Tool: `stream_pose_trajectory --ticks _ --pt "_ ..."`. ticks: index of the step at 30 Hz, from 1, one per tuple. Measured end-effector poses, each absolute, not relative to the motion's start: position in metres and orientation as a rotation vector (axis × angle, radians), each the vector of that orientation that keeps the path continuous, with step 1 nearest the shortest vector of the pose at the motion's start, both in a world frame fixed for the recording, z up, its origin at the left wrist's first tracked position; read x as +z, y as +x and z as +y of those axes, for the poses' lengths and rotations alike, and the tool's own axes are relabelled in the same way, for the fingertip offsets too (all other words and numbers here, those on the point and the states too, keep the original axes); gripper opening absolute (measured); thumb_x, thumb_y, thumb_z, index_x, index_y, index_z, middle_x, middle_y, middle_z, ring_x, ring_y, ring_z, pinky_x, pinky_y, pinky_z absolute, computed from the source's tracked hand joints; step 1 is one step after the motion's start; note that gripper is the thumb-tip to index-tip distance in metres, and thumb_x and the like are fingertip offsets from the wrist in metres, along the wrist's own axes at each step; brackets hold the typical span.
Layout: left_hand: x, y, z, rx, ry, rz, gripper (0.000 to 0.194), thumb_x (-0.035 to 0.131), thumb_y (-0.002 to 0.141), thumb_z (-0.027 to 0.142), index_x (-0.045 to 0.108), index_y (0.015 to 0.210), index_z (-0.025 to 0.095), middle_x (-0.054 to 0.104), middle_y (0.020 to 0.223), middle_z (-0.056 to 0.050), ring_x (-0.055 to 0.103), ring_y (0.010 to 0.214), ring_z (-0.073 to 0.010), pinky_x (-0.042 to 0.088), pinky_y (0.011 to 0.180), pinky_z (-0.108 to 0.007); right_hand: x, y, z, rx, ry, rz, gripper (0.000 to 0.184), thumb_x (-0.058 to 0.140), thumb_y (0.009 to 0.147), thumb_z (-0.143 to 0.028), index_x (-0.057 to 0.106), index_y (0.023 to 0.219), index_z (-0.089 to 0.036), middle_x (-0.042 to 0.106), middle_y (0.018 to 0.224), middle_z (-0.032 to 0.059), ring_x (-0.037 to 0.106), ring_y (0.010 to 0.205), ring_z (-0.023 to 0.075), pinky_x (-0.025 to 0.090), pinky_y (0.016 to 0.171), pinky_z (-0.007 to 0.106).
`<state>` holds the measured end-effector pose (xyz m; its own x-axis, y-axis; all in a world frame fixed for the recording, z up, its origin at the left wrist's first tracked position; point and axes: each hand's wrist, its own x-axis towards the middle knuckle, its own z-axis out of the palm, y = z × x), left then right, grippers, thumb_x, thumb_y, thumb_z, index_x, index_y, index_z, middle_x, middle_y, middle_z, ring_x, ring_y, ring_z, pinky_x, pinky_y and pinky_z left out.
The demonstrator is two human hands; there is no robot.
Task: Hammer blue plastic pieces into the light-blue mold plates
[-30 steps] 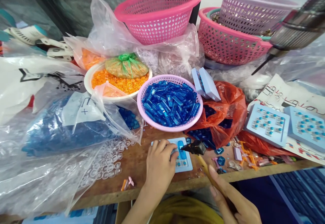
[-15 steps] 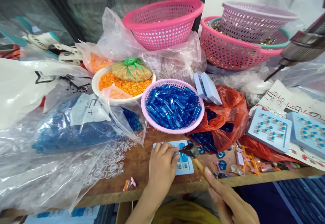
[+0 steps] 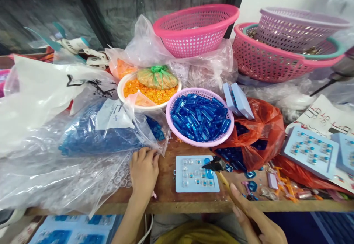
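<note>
My right hand [image 3: 257, 218] grips the yellow handle of a small hammer [image 3: 218, 164]. The hammer's black head is above the right side of a light-blue plate [image 3: 181, 187], close to a blue oval piece [image 3: 209, 173]. On that plate sit small clear pieces and blue-and-metal parts in recesses. Left of the plate, my left hand [image 3: 144, 168] is lowered at the edge of a spread of clear plastic rings [image 3: 121, 179], beside a clear bag. Its fingers are bent and close together; the fingertips are hidden, so what they hold cannot be made out.
A pink basket [image 3: 170, 133] of blue plastic pieces stands behind the plate, beside a white bowl [image 3: 121, 94] of orange pieces. A red bag [image 3: 269, 126] and more filled plates [image 3: 309, 152] lie right. A drill-like tool [image 3: 341, 67] hangs at upper right.
My left hand has left the plate and moved left to the clear rings, uncovering the plate's left side. My right hand still has the hammer above the plate. The view has shifted left.
</note>
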<state>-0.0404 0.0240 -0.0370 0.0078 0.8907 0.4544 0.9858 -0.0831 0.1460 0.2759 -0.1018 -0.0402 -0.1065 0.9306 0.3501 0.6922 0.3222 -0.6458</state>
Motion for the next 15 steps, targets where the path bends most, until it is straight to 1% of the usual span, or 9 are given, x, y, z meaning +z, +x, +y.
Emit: stream_pose_trajectory --ticks 2,4,8,11,13,15 --pt "-0.035 -0.037 0.021 -0.670 -2.077 -1.944 0.024 0.051 0.095 0.025 0.075 0.091 0.021 0.070 0.097 -0.011 0.057 0.086 -0.0306 0.045 0.073 -0.042 -0.040 0.275 -0.105 0.382 -1.460 -1.878 0.062 0.059 0.095 -0.013 0.047 0.153 -0.032 0.070 0.131 -0.0002 0.071 0.110 0.0176 0.054 0.090 0.016" --pt "-0.029 -0.026 0.010 -0.768 -2.131 -1.887 0.023 0.053 0.097 0.027 0.074 0.093 0.022 0.070 0.097 -0.010 0.057 0.088 -0.0294 0.045 0.075 -0.041 -0.039 0.275 -0.108 0.345 -1.491 -1.874 0.061 0.058 0.096 -0.012 0.046 0.153 -0.031 0.070 0.132 0.0005 0.070 0.113 0.0183 0.054 0.093 0.018" --pt "-0.018 0.017 -0.018 -1.004 -2.439 -1.716 0.015 0.059 0.098 0.027 0.072 0.104 0.025 0.070 0.100 -0.005 0.060 0.093 -0.0239 0.044 0.083 -0.038 -0.034 0.277 -0.114 0.308 -1.552 -1.848 0.062 0.056 0.097 -0.013 0.042 0.155 -0.032 0.071 0.132 0.0005 0.068 0.116 0.0182 0.053 0.095 0.019" --pt "-0.018 0.052 -0.025 -0.984 -2.651 -1.707 0.013 0.062 0.095 0.019 0.072 0.101 0.025 0.072 0.098 -0.002 0.062 0.091 -0.0216 0.043 0.077 -0.036 -0.032 0.279 -0.118 0.311 -1.543 -1.849 0.063 0.054 0.098 -0.013 0.040 0.156 -0.033 0.072 0.130 0.0003 0.069 0.115 0.0167 0.053 0.095 0.018" --pt "-0.021 0.065 -0.022 -0.927 -2.692 -1.763 0.015 0.064 0.092 0.014 0.072 0.098 0.025 0.073 0.096 -0.001 0.062 0.089 -0.0214 0.041 0.074 -0.036 -0.034 0.280 -0.122 0.310 -1.527 -1.859 0.063 0.054 0.098 -0.012 0.042 0.155 -0.033 0.072 0.130 0.0008 0.071 0.111 0.0164 0.054 0.094 0.018" --pt "-0.025 0.068 -0.017 -0.853 -2.713 -1.813 0.017 0.067 0.090 0.013 0.073 0.098 0.027 0.073 0.096 0.000 0.063 0.089 -0.0218 0.041 0.073 -0.036 -0.036 0.279 -0.126 0.304 -1.518 -1.865 0.062 0.056 0.097 -0.012 0.044 0.154 -0.032 0.073 0.130 0.0017 0.074 0.107 0.0169 0.055 0.091 0.018"
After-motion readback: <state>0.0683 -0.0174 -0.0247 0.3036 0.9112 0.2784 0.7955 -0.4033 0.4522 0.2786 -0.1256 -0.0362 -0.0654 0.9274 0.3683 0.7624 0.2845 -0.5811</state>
